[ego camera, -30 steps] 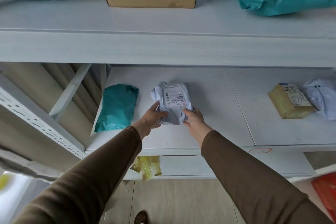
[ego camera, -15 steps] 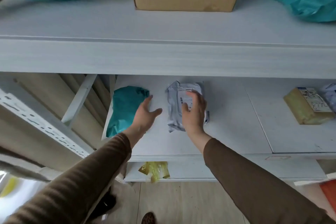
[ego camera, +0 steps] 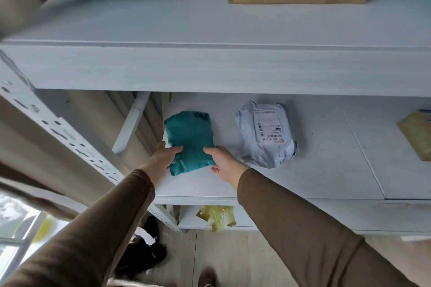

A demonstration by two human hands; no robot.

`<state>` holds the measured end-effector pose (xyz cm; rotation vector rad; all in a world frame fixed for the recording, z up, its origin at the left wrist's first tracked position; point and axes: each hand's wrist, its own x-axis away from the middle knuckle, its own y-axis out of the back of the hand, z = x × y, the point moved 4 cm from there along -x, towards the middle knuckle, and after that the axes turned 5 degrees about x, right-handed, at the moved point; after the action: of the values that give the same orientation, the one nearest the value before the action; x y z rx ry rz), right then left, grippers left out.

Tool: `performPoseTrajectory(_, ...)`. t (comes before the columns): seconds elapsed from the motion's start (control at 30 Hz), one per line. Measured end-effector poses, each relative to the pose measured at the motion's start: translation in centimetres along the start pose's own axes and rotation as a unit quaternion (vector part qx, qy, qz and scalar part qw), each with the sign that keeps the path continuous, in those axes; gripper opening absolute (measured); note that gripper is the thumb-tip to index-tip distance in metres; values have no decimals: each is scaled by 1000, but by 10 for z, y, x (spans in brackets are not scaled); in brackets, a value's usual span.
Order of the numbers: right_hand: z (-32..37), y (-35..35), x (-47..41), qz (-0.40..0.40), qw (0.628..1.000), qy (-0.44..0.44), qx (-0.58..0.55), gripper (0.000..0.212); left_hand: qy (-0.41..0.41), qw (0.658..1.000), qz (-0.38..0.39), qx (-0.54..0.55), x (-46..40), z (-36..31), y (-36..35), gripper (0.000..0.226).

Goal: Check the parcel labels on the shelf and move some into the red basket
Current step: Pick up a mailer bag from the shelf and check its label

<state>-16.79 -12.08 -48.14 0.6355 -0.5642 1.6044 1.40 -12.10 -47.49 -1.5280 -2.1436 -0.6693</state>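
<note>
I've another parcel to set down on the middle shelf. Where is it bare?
Bare board lies between the grey parcel and the yellow parcel, and along the front edge. The left end is crowded: both hands hold the teal parcel.

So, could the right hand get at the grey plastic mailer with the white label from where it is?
Probably yes. The right hand holds the teal plastic parcel, and the grey plastic mailer lies just beside it on the same white shelf, nothing between; it must let go first.

Long brown sleeves cover both arms to the wrists, and one apparently brown shoe (ego camera: 206, 277) shows below.
</note>
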Motion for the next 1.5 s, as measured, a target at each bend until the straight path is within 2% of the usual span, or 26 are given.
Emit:
performPoseTrajectory(0.13,5,11,16,8,1000,23,-10,36,20,998,49,45,22,2,0,48)
performPoseTrajectory(0.17,5,16,20,8,999,35,-11,34,19,996,64,55,30,3,-1,47)
performPoseTrajectory(0.4,-14,66,90,30,985,149,-77,40,-34,973,98,206,113,14,-19,98)
performPoseTrajectory(0.47,-26,86,120,46,978,178,-95,45,-29,960,136,241,148,23,-29,93)
performPoseTrajectory(0.57,-47,119,168,79,969,208,-110,47,-34,953,223,204,203,37,-48,57)
performPoseTrajectory(0.6,-54,130,184,89,966,216,-112,46,-38,948,243,203,218,43,-54,51)
performPoseTrajectory(0.77,-84,175,251,105,962,241,-71,49,-65,933,290,202,278,62,-81,69)
performPoseTrajectory(0.83,-92,189,271,115,958,253,-68,49,-70,932,299,194,295,68,-91,78)
performPoseTrajectory(0.97,-97,210,303,81,954,285,-42,48,-69,930,300,201,316,75,-107,64)
performPoseTrajectory(1.03,-97,221,313,-9,949,315,-4,42,-74,934,286,199,322,75,-108,64)
performPoseTrajectory(1.1,-95,235,317,-124,924,362,7,26,-102,940,270,180,330,70,-107,63)
performPoseTrajectory(1.13,-93,238,320,-145,915,377,4,19,-126,943,260,165,334,67,-107,58)
performPoseTrajectory(1.2,-91,235,317,-106,932,348,-10,27,-193,943,239,126,341,61,-106,53)
performPoseTrajectory(1.27,-95,224,310,-5,968,242,-62,51,-288,935,200,59,348,55,-105,58)
performPoseTrajectory(1.3,-98,220,307,41,976,191,-101,63,-357,919,165,-12,352,50,-103,59)
performPoseTrajectory(1.33,-100,217,305,80,974,156,-141,71,-445,881,125,-105,358,46,-102,59)
performPoseTrajectory(1.37,-102,215,302,102,969,139,-175,76,-539,813,72,-208,363,43,-102,58)
performPoseTrajectory(1.43,-102,216,305,116,960,139,-214,64,-682,646,-3,-343,377,42,-105,59)
performPoseTrajectory(1.47,-101,218,308,121,955,149,-225,54,-719,588,-15,-369,381,44,-106,58)
performPoseTrajectory(1.5,-101,219,309,132,950,154,-237,50,-744,550,-20,-379,383,47,-105,56)
